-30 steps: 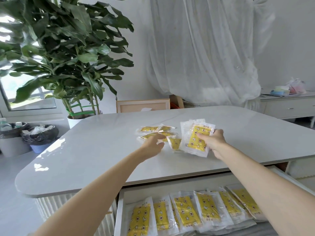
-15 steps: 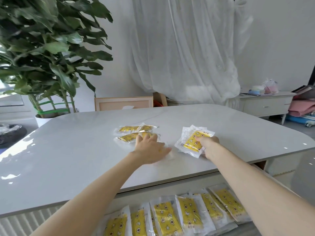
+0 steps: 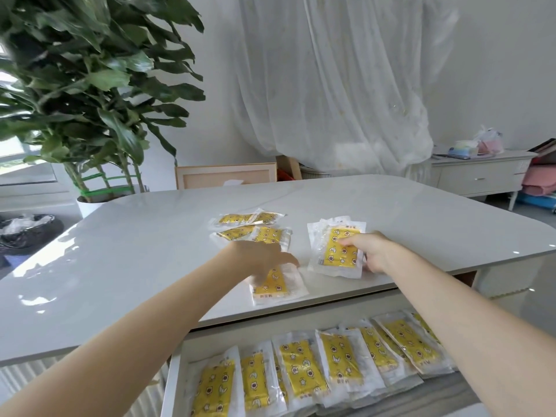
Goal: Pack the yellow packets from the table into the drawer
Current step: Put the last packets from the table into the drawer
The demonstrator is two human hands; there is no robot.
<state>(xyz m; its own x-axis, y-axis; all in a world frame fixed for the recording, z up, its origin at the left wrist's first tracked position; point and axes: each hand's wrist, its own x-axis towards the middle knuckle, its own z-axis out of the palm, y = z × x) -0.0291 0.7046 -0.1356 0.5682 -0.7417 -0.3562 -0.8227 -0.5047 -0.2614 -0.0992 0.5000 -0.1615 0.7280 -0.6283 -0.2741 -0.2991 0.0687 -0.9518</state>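
My right hand (image 3: 371, 251) grips a small stack of yellow packets (image 3: 334, 251) in clear wrap, resting on the table (image 3: 120, 266) near its front edge. My left hand (image 3: 258, 260) lies on a single yellow packet (image 3: 276, 287) close to the front edge, fingers pressing it down. Several more yellow packets (image 3: 249, 228) lie loose just beyond the left hand. Below the table edge the open drawer (image 3: 174, 374) holds a row of several yellow packets (image 3: 304, 371) overlapping side by side.
A big potted plant (image 3: 90, 115) stands beyond the table's far left corner. A wooden chair back (image 3: 225, 176) rises behind the table. A white cabinet (image 3: 478, 176) with clutter is at the right; a bin with a black bag (image 3: 27, 230) is at the left.
My left hand has slid one packet from the loose pile toward the table's front edge. My right hand still holds its stack, now lying flatter on the table.
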